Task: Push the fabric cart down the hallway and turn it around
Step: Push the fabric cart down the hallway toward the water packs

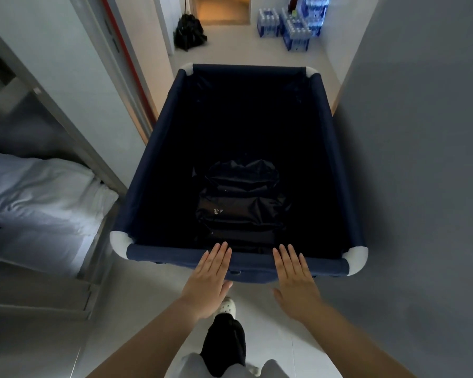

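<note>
Both flat, unclenched palms, left hand (209, 278) and right hand (294, 279), press the fabric cart (159, 148) near rail; push evenly toward 12 o'clock, clear of the water-bottle packs (287, 25) at 1 o'clock.

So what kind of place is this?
Probably a hotel service hallway: a navy fabric cart fills a narrow corridor, folded white linens sit on a metal shelf, and shrink-wrapped bottled water packs are stacked ahead.

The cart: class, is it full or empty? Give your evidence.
Nearly empty. The cart holds only one crumpled black bag on its floor; the rest of the dark interior looks bare.
</note>
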